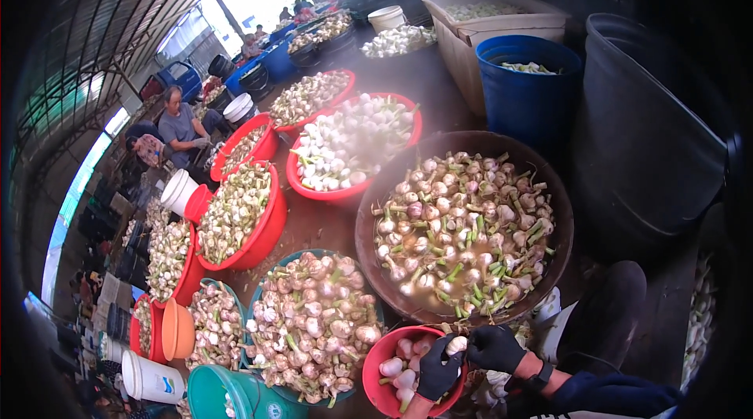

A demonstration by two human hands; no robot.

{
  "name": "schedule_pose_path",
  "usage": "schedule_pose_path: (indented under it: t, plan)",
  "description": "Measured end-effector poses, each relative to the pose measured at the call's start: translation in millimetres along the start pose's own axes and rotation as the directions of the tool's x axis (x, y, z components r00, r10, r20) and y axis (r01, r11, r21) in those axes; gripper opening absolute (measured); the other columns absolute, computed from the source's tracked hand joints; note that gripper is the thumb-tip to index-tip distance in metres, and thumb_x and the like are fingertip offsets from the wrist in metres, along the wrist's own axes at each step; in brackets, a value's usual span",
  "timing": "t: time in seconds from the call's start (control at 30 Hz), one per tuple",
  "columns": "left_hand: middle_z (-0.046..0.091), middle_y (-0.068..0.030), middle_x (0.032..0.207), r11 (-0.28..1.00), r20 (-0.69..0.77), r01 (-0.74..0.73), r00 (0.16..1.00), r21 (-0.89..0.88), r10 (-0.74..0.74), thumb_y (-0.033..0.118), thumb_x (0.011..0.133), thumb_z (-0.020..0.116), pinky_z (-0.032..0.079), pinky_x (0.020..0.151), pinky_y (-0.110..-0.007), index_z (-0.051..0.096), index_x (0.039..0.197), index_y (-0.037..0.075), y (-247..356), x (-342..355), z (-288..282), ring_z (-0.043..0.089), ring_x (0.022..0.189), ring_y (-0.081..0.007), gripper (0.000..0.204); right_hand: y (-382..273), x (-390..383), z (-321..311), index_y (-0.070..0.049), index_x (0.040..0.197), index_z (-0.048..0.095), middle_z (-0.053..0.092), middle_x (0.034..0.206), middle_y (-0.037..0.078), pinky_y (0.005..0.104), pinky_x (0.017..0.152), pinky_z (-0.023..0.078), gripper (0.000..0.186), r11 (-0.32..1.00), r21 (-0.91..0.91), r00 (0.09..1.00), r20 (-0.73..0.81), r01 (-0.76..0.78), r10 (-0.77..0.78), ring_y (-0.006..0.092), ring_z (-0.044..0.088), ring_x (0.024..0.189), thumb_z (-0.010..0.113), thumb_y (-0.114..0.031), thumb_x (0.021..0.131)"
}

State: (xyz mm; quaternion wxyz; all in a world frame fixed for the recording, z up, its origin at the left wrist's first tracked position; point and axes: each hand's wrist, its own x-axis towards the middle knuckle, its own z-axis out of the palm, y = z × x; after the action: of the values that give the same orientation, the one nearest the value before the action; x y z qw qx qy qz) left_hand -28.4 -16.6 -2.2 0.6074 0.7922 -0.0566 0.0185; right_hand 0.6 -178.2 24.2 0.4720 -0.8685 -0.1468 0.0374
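Note:
Both my hands wear black gloves and meet over a small red bucket. A pale garlic bulb sits between them. My left hand is closed around it above the bucket's right side. My right hand is curled, its fingertips pressed together against or beside the bulb; anything pinched there is too small to make out. Inside the bucket lie several pinkish garlic bulbs. Just beyond stands a wide brown tub of garlic bulbs with cut stems in murky water.
Left of me are a teal basin heaped with garlic, a green bucket and red tubs. A red tub of white bulbs is farther off. Blue and black barrels stand right. People sit at far left.

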Motion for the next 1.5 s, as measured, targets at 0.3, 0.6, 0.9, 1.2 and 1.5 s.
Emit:
schedule_pose_path:
  t: [0.3, 0.6, 0.9, 1.2, 1.5]
  plan:
    - [0.057, -0.0108, 0.099, 0.989, -0.043, 0.149, 0.988, -0.009, -0.149, 0.007, 0.073, 0.065, 0.045, 0.082, -0.031, 0.052, 0.108, 0.003, 17, 12, 5, 0.057, 0.092, -0.0205, 0.038, -9, -2, -7, -0.003, 0.077, 0.064, 0.061, 0.07, 0.011, 0.0331, 0.055, 0.047, 0.011, 0.994, -0.021, 0.974, -0.199, 0.106, -0.108, 0.0242, 0.061, 0.06, 0.07, -0.005, 0.068]
    - [0.057, -0.0083, 0.096, 0.994, -0.203, 0.066, 0.976, -0.092, -0.084, 0.0, 0.074, 0.061, 0.045, 0.081, -0.03, 0.054, 0.106, 0.002, -6, 3, 8, 0.055, 0.092, -0.0184, 0.033, 3, -5, 18, 0.0, 0.08, 0.065, 0.063, 0.074, 0.013, 0.0342, 0.066, 0.047, 0.01, 1.0, -0.019, 0.991, -0.132, 0.022, -0.024, 0.0253, 0.061, 0.07, 0.069, -0.004, 0.072]
    - [0.057, -0.0094, 0.091, 0.959, -0.106, 0.202, 0.968, -0.199, -0.226, 0.006, 0.075, 0.064, 0.046, 0.078, -0.032, 0.052, 0.103, 0.001, -9, 10, 5, 0.056, 0.088, -0.0176, 0.031, 5, 3, 14, 0.004, 0.099, 0.059, 0.061, 0.089, 0.01, 0.0298, 0.073, 0.045, 0.017, 0.978, 0.21, 1.0, -0.003, -0.004, 0.004, 0.0171, 0.058, 0.082, 0.054, -0.005, 0.085]
    - [0.054, -0.0059, 0.071, 0.953, -0.165, 0.171, 0.962, -0.25, -0.216, 0.008, 0.075, 0.065, 0.044, 0.061, -0.03, 0.054, 0.083, 0.002, -15, 10, 24, 0.053, 0.069, -0.012, 0.015, 9, -2, 31, 0.002, 0.103, 0.054, 0.056, 0.095, 0.009, 0.0314, 0.079, 0.042, 0.021, 0.984, 0.119, 0.988, -0.093, 0.131, -0.121, 0.0184, 0.053, 0.089, 0.041, -0.011, 0.093]
    - [0.057, -0.0069, 0.079, 0.986, -0.283, 0.045, 0.955, -0.161, -0.09, 0.007, 0.076, 0.065, 0.047, 0.069, -0.032, 0.056, 0.091, 0.003, -18, 4, 30, 0.057, 0.076, -0.0182, 0.018, 26, -6, 35, 0.003, 0.099, 0.053, 0.053, 0.087, 0.008, 0.0275, 0.07, 0.042, 0.019, 0.98, 0.198, 0.987, -0.161, 0.035, -0.003, 0.0158, 0.051, 0.078, 0.042, -0.011, 0.092]
